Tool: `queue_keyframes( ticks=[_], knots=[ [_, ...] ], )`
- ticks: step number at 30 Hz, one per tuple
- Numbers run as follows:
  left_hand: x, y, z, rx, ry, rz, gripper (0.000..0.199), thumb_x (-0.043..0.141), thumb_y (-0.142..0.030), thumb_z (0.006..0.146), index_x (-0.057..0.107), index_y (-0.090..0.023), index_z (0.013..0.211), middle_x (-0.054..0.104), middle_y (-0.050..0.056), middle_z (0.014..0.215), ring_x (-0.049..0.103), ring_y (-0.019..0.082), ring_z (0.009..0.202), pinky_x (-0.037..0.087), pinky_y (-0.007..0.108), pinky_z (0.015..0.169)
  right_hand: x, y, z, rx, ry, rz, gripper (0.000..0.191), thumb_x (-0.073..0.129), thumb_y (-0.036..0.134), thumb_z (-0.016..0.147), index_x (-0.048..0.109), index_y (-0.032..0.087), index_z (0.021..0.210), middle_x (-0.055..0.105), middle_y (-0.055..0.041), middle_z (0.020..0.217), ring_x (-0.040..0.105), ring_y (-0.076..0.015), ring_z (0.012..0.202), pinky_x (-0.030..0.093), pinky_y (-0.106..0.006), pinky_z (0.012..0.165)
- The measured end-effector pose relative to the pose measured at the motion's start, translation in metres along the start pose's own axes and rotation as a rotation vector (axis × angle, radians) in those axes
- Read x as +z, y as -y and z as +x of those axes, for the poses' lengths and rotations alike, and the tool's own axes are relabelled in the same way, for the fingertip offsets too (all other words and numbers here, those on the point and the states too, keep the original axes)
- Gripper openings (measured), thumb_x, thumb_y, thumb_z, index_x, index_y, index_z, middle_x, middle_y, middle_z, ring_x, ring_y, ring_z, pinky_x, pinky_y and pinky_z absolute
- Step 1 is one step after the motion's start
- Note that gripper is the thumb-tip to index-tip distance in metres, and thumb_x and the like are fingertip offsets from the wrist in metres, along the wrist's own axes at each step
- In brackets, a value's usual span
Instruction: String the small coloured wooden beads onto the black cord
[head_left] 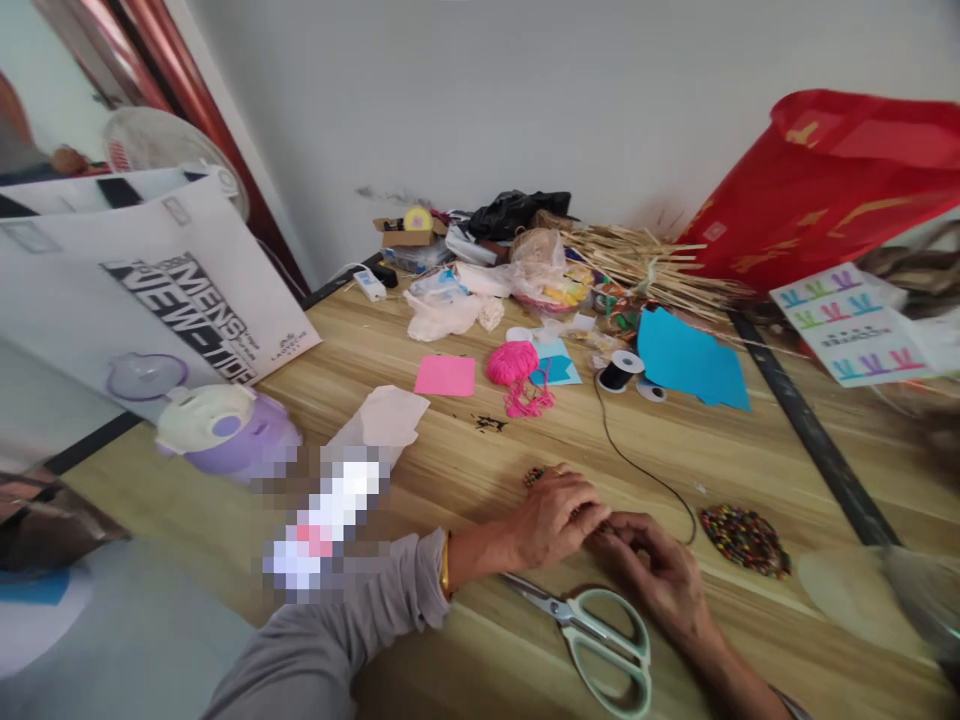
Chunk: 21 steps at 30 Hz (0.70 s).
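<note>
My left hand [559, 515] and my right hand [660, 575] meet above the table, fingertips pinched close together. What lies between the fingers is too small and covered to make out. A few multicoloured beads [534, 477] peek out past the far side of my left hand; whether they are held or lie on the wood cannot be seen. Black cord [645, 467] runs from a spool [620, 371] towards my right hand, its end hidden. Scissors with pale green handles [607, 640] lie just below both hands. To the right rests a coiled bead string [745, 541].
Pink yarn [513, 362], a pink paper square [445, 375] and blue sheets [690, 360] lie farther back. Plastic bags [442, 310] and straw-like sticks [645, 262] crowd the wall. At left stand a white bag [150, 290] and a purple-white container [225, 430]; a red bag [832, 200] is at right.
</note>
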<state>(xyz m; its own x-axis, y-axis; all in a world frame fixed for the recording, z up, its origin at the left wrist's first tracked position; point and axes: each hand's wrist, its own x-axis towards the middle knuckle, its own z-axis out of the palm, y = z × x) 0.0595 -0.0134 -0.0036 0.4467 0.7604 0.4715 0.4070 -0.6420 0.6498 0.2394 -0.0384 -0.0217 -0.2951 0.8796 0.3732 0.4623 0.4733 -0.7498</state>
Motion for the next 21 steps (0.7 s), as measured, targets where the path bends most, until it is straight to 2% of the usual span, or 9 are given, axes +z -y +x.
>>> queue_keyframes(
  ticks=[4,10,13,15,18,21],
  knots=[
    [-0.010,0.000,0.007,-0.164,-0.090,-0.174,0.025,0.045,-0.025,0.088,0.056,-0.015,0.068,0.058,0.002,0.067,0.052,0.015,0.071,0.041,0.026,0.073,-0.013,-0.006,0.000,0.006,-0.030,-0.056,0.019,0.060,0.037,0.082,0.062,0.018,0.081,0.060,-0.0005,0.059,0.052,-0.0114,0.048,0.043,-0.021,0.045],
    [-0.027,-0.003,0.017,-0.325,-0.049,-0.348,0.023,0.051,-0.029,0.085,0.060,-0.014,0.069,0.059,0.001,0.068,0.054,0.014,0.070,0.041,0.024,0.068,-0.054,-0.012,0.000,0.053,-0.091,-0.109,0.029,0.054,0.046,0.083,0.062,0.018,0.080,0.052,0.0020,0.052,0.048,-0.0122,0.047,0.038,-0.023,0.046],
    [-0.028,-0.003,0.016,-0.318,0.025,-0.365,0.024,0.051,-0.029,0.086,0.061,-0.014,0.070,0.060,0.001,0.068,0.054,0.013,0.068,0.040,0.023,0.066,-0.071,-0.006,0.004,0.081,-0.148,-0.140,0.032,0.045,0.044,0.088,0.062,0.017,0.080,0.055,-0.0008,0.059,0.051,-0.0139,0.054,0.040,-0.025,0.052],
    [-0.026,-0.004,0.014,-0.266,0.052,-0.322,0.022,0.053,-0.028,0.084,0.061,-0.014,0.069,0.060,0.001,0.068,0.054,0.014,0.068,0.040,0.024,0.066,-0.072,0.002,0.009,0.107,-0.164,-0.115,0.025,0.050,0.040,0.086,0.060,0.017,0.083,0.057,-0.0026,0.068,0.052,-0.0146,0.062,0.042,-0.025,0.056],
    [-0.023,-0.008,0.012,-0.179,0.073,-0.258,0.021,0.055,-0.025,0.084,0.060,-0.014,0.067,0.060,0.002,0.067,0.054,0.014,0.069,0.040,0.025,0.067,-0.059,0.017,0.016,0.147,-0.020,0.077,0.020,0.057,0.036,0.083,0.056,0.018,0.093,0.057,-0.0035,0.080,0.052,-0.0127,0.064,0.043,-0.023,0.056],
    [-0.023,-0.014,0.011,-0.131,0.069,-0.205,0.021,0.054,-0.025,0.084,0.061,-0.014,0.067,0.060,0.003,0.067,0.054,0.015,0.070,0.041,0.026,0.068,-0.036,0.028,0.023,0.203,0.225,0.251,0.034,0.065,0.033,0.079,0.051,0.019,0.106,0.057,-0.0018,0.081,0.051,-0.0103,0.061,0.041,-0.020,0.051]
  ],
)
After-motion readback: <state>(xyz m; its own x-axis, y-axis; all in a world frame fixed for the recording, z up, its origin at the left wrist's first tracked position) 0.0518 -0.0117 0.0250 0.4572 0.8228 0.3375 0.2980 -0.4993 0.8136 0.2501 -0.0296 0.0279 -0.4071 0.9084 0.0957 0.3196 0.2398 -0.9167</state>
